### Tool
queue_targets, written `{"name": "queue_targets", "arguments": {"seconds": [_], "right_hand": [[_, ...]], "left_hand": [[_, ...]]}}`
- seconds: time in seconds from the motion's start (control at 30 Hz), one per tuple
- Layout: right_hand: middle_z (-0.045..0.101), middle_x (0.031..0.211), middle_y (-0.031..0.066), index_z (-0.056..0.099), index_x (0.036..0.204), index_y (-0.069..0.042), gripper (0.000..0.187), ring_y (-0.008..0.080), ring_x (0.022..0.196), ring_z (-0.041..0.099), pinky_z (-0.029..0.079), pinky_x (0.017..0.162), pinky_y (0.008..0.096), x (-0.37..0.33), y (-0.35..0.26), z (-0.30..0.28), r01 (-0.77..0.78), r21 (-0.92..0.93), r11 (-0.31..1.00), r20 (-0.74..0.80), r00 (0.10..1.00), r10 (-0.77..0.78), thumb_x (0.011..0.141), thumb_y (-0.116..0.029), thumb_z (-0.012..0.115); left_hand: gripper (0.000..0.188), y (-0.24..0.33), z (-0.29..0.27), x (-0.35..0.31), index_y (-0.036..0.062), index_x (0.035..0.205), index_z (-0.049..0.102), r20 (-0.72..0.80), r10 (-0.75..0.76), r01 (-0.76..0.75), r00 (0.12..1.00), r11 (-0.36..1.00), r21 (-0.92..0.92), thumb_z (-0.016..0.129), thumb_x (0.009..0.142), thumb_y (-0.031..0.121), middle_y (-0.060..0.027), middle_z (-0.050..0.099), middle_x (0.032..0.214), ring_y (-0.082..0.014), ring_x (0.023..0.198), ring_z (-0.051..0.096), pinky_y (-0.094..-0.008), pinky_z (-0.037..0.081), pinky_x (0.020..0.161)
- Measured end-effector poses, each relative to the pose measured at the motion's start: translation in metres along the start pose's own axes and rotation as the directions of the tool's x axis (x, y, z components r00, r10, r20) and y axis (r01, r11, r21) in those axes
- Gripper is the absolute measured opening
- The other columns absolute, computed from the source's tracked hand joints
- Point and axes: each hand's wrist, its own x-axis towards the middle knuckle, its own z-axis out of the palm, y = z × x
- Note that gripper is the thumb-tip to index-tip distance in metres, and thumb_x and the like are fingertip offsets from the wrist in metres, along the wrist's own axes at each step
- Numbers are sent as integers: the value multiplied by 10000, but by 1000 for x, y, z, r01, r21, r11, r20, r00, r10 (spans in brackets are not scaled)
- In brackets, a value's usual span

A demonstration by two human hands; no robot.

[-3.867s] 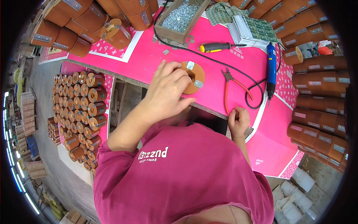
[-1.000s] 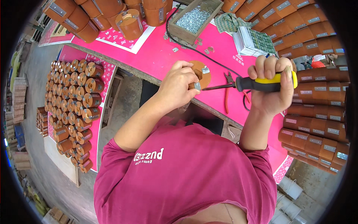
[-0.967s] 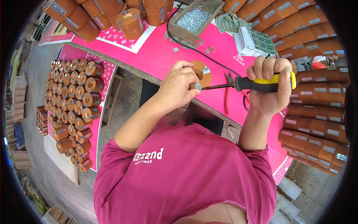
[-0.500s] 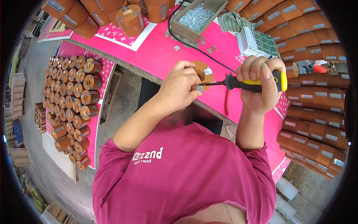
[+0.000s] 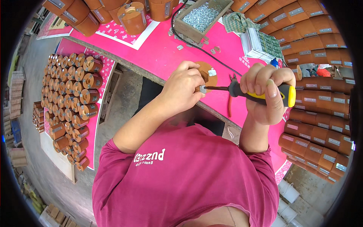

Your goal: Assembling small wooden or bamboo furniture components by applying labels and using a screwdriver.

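Note:
My right hand (image 5: pixel 267 92) is wrapped round the black and yellow handle of a screwdriver (image 5: pixel 283 96). Its thin shaft points left, with the tip at a small metal plate (image 5: pixel 203 89) on a little wooden block. My left hand (image 5: pixel 184 83) pinches that block, its fingers hiding most of it. Just beyond lies a round brown wooden piece (image 5: pixel 213 81) with a hole and a small whitish patch on top. Whether the block touches this round piece, I cannot tell. Red-handled pliers (image 5: pixel 229 104) lie on the pink table below the screwdriver.
A wooden tray (image 5: pixel 189 29) of small screws stands at the back, with loose metal plates (image 5: pixel 180 47) nearby. A black cable (image 5: pixel 215 55) crosses the pink tabletop (image 5: pixel 159 53). Stacked cards (image 5: pixel 261 43) and a checked cloth (image 5: pixel 235 22) sit at back right. Wooden cylinders (image 5: pixel 90 80) crowd both sides.
My right hand and the screwdriver handle have shifted slightly right and down, uncovering the pliers' head. My left hand stays almost in place, still pinching the block.

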Motion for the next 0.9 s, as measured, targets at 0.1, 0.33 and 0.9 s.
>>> {"name": "queue_targets", "arguments": {"seconds": [0.1,0.33,0.9], "right_hand": [[505,661,81,410,834,-54,209,180,594,487,431,508,313,-1,2,1,5,-17,1000,-6,1000,-5,842,-49,619],[510,660,79,410,834,-59,215,175,594,488,427,518,303,0,4,3,-18,-19,1000,4,1000,18,841,-45,624],[558,740,109,440,958,-8,391,183,627,585,454,536,262,0,14,19,270,-373,888,240,952,-189,656,113,656]], "left_hand": [[260,0,1,0,5,813,661,-1,1,-1,1000,1000,0,766,583,63,-89,633,855,-306,1069,523,-377,452,866],[258,0,0,0,-1,820,663,0,-6,6,1000,1000,10,759,590,63,-97,633,850,-308,1066,526,-380,456,862],[178,-5,4,1,-11,762,679,-30,14,-14,999,1000,-13,717,619,89,-112,633,838,-305,1061,518,-376,448,881]]}}
